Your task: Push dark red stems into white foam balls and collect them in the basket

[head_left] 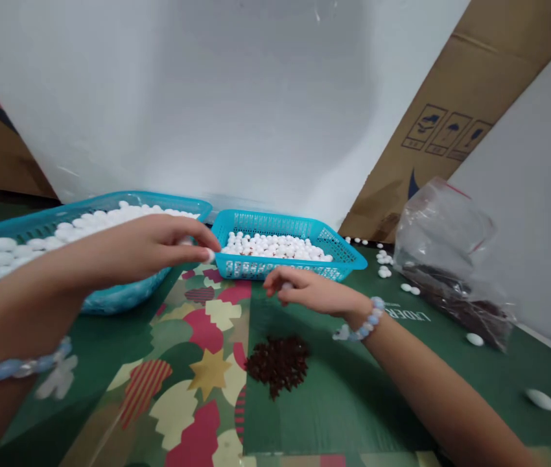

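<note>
My left hand (pixel 166 241) reaches over the edge of the large blue basket (pixel 159 196). Between its thumb and index finger it pinches a small white ball (pixel 210 255). My right hand (pixel 307 290) hovers in front of the small blue basket (pixel 290 267), its fingers curled together. A pale bit shows among those fingers, too small to name. Small white balls (pixel 275 245) fill the small basket, a few with brown specks. Larger white egg-shaped pieces (pixel 37 244) lie in the large one. Below my right hand is a pile of small dark brown pointed pieces (pixel 278 363).
A clear plastic bag (pixel 450 259) with dark brown contents stands at the right. Loose white pieces (pixel 474 339) lie scattered around it. Behind the baskets rises a white panel (pixel 256 97), with brown cardboard (pixel 450 123) beside it. The table cover (pixel 353 402) is green and patterned.
</note>
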A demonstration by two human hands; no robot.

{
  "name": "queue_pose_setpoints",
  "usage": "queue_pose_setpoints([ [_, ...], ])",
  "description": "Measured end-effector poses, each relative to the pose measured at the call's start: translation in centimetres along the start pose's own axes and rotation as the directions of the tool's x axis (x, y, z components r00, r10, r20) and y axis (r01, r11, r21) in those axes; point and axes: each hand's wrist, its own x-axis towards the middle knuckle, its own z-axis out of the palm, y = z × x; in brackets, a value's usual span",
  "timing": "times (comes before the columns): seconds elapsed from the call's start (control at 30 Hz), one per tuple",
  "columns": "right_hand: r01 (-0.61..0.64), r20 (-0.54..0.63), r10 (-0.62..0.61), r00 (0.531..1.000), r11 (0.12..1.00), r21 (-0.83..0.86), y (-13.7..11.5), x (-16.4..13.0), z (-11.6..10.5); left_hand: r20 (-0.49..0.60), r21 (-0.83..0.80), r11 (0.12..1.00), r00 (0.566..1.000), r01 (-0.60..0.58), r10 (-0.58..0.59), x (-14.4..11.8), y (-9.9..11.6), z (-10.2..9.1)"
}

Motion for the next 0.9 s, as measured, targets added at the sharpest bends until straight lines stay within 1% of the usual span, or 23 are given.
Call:
queue_pose_setpoints([
  [0.07, 0.064, -0.122, -0.049, 0.991, 0.991, 0.121, -0.7, -0.9, -0.5, -0.002, -0.172, 0.982, 0.997, -0.081, 0.082, -0.1, 0.3, 0.8],
  [0.13, 0.177, -0.201, -0.125, 0.972, 0.947, 0.268, -1.5, -2.0, -1.0, -0.027, -0.378, 0.919, 0.994, -0.109, 0.107, -0.1, 0.6, 1.5],
  [0.17, 0.228, -0.222, -0.158, 0.962, 0.913, 0.339, -1.9, -2.5, -1.2, -0.045, -0.494, 0.862, 0.994, -0.111, 0.102, -0.1, 0.7, 1.8],
  [0.23, 0.281, -0.234, -0.192, 0.953, 0.847, 0.45, -2.5, -3.5, -1.4, -0.068, -0.701, 0.705, 0.994, -0.106, 0.082, -0.1, 1.1, 2.3],
  [0.3, 0.28, -0.232, -0.183, 0.956, 0.809, 0.517, -2.9, -4.1, -1.6, -0.066, -0.835, 0.544, 0.996, -0.088, 0.059, -0.1, 1.5, 2.8],
  [0.33, 0.262, -0.223, -0.167, 0.96, 0.812, 0.522, -3.0, -4.2, -1.6, -0.062, -0.872, 0.484, 0.997, -0.077, 0.048, -0.1, 1.7, 3.0],
  [0.4, 0.223, -0.217, -0.131, 0.967, 0.846, 0.484, -3.1, -4.3, -1.7, -0.057, -0.917, 0.393, 0.998, -0.064, 0.029, -0.2, 2.0, 3.3],
  [0.43, 0.212, -0.225, -0.117, 0.967, 0.863, 0.46, -3.2, -4.2, -1.7, -0.057, -0.931, 0.361, 0.998, -0.06, 0.02, -0.3, 2.1, 3.4],
  [0.5, 0.225, -0.263, -0.116, 0.958, 0.872, 0.435, -3.3, -4.1, -1.7, -0.046, -0.941, 0.336, 0.999, -0.047, 0.012, -0.4, 2.3, 3.6],
  [0.6, 0.255, -0.31, -0.123, 0.943, 0.863, 0.435, -3.3, -4.0, -1.6, -0.051, -0.939, 0.34, 0.998, -0.058, 0.03, -0.5, 2.5, 3.8],
  [0.67, 0.24, -0.309, -0.103, 0.945, 0.862, 0.447, -3.1, -3.9, -1.5, -0.069, -0.934, 0.349, 0.997, -0.078, 0.039, -0.4, 2.6, 3.9],
  [0.73, 0.197, -0.282, -0.079, 0.956, 0.885, 0.422, -2.6, -3.5, -1.4, -0.083, -0.933, 0.348, 0.996, -0.09, 0.033, -0.3, 2.6, 4.0],
  [0.77, 0.17, -0.261, -0.074, 0.962, 0.915, 0.366, -2.3, -3.3, -1.3, -0.095, -0.934, 0.344, 0.995, -0.099, 0.027, -0.3, 2.6, 4.0],
  [0.8, 0.144, -0.24, -0.079, 0.967, 0.953, 0.266, -2.0, -3.0, -1.2, -0.114, -0.935, 0.336, 0.993, -0.114, 0.02, -0.2, 2.7, 4.0],
  [0.83, 0.12, -0.206, -0.092, 0.974, 0.985, 0.125, -1.6, -2.7, -1.2, -0.136, -0.935, 0.328, 0.991, -0.133, 0.013, -0.2, 2.7, 4.0],
  [0.87, 0.102, -0.151, -0.106, 0.983, 0.994, -0.032, -1.3, -2.5, -1.1, -0.159, -0.934, 0.324, 0.987, -0.153, 0.008, -0.1, 2.7, 4.0],
  [0.9, 0.094, -0.074, -0.109, 0.991, 0.978, -0.185, -1.0, -2.2, -1.0, -0.183, -0.931, 0.322, 0.983, -0.174, 0.001, -0.1, 2.6, 4.0],
])
